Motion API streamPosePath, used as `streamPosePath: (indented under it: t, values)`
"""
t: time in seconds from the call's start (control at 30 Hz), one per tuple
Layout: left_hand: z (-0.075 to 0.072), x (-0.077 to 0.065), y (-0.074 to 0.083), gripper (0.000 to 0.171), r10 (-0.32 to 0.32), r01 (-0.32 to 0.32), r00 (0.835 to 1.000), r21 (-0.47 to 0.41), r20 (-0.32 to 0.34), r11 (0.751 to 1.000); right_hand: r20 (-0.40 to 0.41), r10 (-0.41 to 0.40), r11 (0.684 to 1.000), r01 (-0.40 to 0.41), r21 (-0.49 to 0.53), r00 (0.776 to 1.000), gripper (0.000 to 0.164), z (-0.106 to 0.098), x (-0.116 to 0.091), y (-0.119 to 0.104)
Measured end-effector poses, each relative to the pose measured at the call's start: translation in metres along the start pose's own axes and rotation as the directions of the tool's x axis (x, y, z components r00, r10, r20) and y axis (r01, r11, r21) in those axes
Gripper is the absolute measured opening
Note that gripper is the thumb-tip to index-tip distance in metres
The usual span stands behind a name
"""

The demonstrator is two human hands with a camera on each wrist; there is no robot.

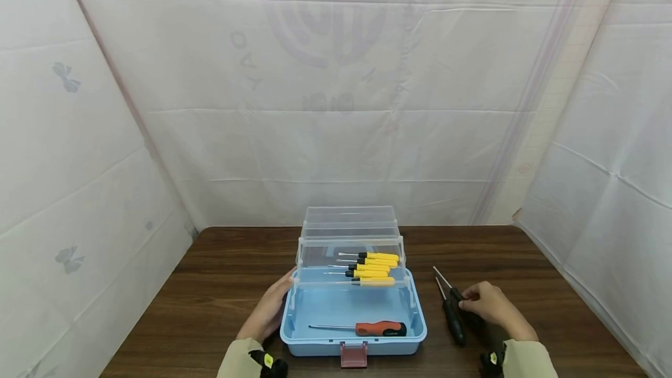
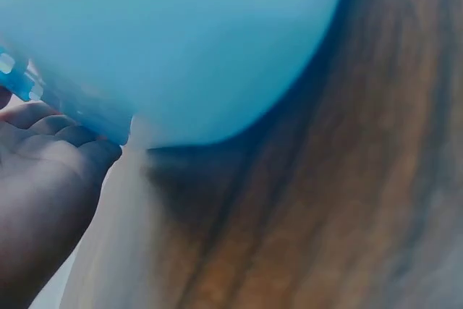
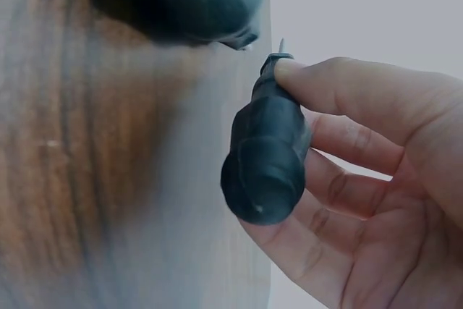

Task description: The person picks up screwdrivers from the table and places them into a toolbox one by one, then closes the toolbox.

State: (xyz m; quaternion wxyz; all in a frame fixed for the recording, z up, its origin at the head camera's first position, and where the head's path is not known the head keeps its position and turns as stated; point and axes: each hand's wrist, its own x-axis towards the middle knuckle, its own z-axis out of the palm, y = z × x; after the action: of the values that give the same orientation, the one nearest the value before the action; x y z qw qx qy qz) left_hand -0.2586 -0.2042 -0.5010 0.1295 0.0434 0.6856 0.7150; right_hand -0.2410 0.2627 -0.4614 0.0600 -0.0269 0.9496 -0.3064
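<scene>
My left hand [image 1: 273, 303] rests against the left wall of an open light-blue toolbox [image 1: 320, 302]; in the left wrist view its fingers [image 2: 65, 135] lie along that side. To the box's right, my right hand [image 1: 490, 303] pinches a black-handled screwdriver [image 3: 268, 150] between thumb and fingers near the front of the handle. A second black-handled screwdriver [image 1: 453, 319] lies on the table beside it, its shaft aimed toward the back. Inside the box, an orange and black screwdriver [image 1: 380, 328] lies near the front wall.
Several yellow-handled screwdrivers [image 1: 375, 268] lie in the clear raised tray [image 1: 317, 279] at the back of the toolbox. Its clear lid [image 1: 349, 214] stands up behind. A dark red latch [image 1: 354, 356] hangs at the front. White sheeting [image 1: 336, 150] encloses the wooden table [image 1: 226, 273].
</scene>
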Motion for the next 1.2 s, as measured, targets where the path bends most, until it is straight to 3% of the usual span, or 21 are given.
streamPosePath:
  t: [0.47,0.77,1.2]
  values:
    - [-0.001,0.001,0.005,0.059,0.0,-0.002,1.0,0.056,0.025,0.998,-0.002,-0.043,0.999,0.043,0.0,0.999,0.028,-0.014,0.001,-0.012]
    - [0.0,-0.001,0.007,0.053,-0.004,0.004,1.0,0.032,-0.001,0.999,0.0,-0.073,0.997,0.073,0.029,0.997,0.029,-0.024,0.004,-0.021]
    - [-0.001,0.0,0.005,0.055,-0.01,0.009,1.0,0.01,0.012,1.0,-0.016,-0.172,0.985,0.172,0.0,0.985,0.029,-0.037,0.014,-0.037]
